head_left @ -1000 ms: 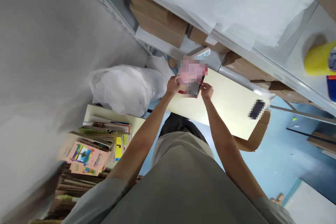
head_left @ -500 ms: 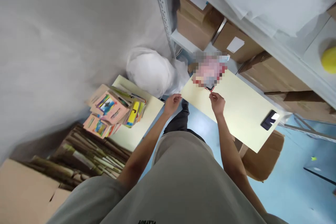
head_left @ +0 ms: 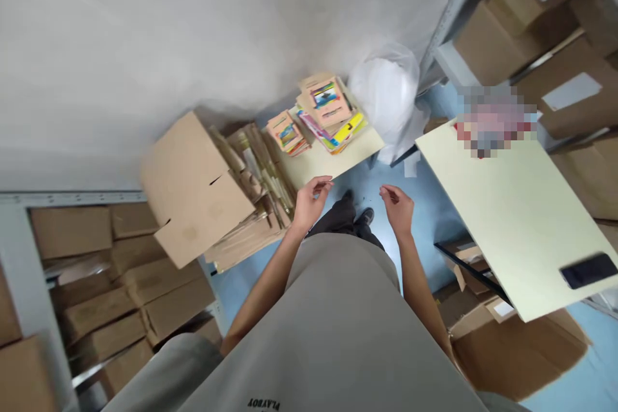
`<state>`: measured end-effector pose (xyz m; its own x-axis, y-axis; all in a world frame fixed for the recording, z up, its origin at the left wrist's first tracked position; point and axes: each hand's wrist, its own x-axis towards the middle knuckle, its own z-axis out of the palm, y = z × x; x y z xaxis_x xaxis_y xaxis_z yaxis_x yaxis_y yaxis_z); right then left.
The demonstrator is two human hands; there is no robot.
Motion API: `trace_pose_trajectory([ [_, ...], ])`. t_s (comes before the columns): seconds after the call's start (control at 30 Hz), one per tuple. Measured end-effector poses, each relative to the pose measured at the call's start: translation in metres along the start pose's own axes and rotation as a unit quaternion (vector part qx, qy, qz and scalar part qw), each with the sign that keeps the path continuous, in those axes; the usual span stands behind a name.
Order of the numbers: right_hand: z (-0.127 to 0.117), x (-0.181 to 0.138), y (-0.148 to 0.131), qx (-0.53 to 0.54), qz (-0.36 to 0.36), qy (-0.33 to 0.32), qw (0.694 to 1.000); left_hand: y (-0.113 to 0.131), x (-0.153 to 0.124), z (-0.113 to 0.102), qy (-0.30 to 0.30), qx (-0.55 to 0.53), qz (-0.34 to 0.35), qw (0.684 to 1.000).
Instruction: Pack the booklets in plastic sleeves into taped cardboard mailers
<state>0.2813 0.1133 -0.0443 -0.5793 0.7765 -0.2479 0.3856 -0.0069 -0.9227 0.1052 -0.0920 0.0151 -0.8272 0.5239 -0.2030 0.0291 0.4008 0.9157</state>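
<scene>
My left hand (head_left: 311,201) hangs in the air in front of the near edge of the left table (head_left: 309,167), with its fingers loosely curled, a gap to the thumb and nothing in it. Past it on that table lies a stack of books (head_left: 328,103) with colourful covers, and beside that a smaller pile of booklets (head_left: 288,133). My right hand (head_left: 398,207) hovers over the floor between the two tables, fingers half bent and apart, also holding nothing. Nearest to it is the right table (head_left: 502,206), which bears a blurred-out pinkish item (head_left: 497,121) and a dark phone (head_left: 586,270).
Flattened cardboard (head_left: 263,170) and a large carton (head_left: 197,193) stand at the left table's end. White plastic bags (head_left: 386,90) fill the corner. Shelves with boxes (head_left: 512,51) rise at right, more boxes (head_left: 101,309) at lower left. An open carton (head_left: 526,354) sits under the right table.
My view has swung left, so the tables and books appear further right. My right hand has come away from the pinkish item and the right table's edge. Both hands stay raised.
</scene>
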Motion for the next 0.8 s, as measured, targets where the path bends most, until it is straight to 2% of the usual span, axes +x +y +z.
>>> trace_pose_trajectory([
  [0.17,0.072,-0.038,-0.038,0.008,-0.029,-0.086,0.996,-0.016,-0.049,-0.095,0.115,0.057,0.025,0.991],
  [0.27,0.118,-0.066,-0.063,0.030,-0.027,-0.131,0.991,-0.031,-0.072,-0.151,0.145,0.096,0.064,0.983],
  [0.37,0.171,-0.100,-0.079,0.074,0.013,-0.179,0.981,-0.052,-0.092,-0.203,0.162,0.129,0.083,0.975],
  [0.47,0.228,-0.136,-0.084,0.133,0.095,-0.251,0.954,-0.078,-0.111,-0.248,0.191,0.140,0.082,0.968],
  [0.53,0.261,-0.157,-0.084,0.160,0.157,-0.291,0.930,-0.095,-0.123,-0.274,0.215,0.138,0.074,0.964],
  [0.6,0.288,-0.175,-0.083,0.188,0.203,-0.305,0.911,-0.110,-0.134,-0.296,0.231,0.132,0.065,0.962],
  [0.7,0.314,-0.193,-0.086,0.236,0.231,-0.275,0.903,-0.126,-0.147,-0.322,0.250,0.121,0.061,0.959],
  [0.8,0.329,-0.203,-0.093,0.247,0.227,-0.238,0.911,-0.136,-0.157,-0.338,0.279,0.107,0.061,0.952],
])
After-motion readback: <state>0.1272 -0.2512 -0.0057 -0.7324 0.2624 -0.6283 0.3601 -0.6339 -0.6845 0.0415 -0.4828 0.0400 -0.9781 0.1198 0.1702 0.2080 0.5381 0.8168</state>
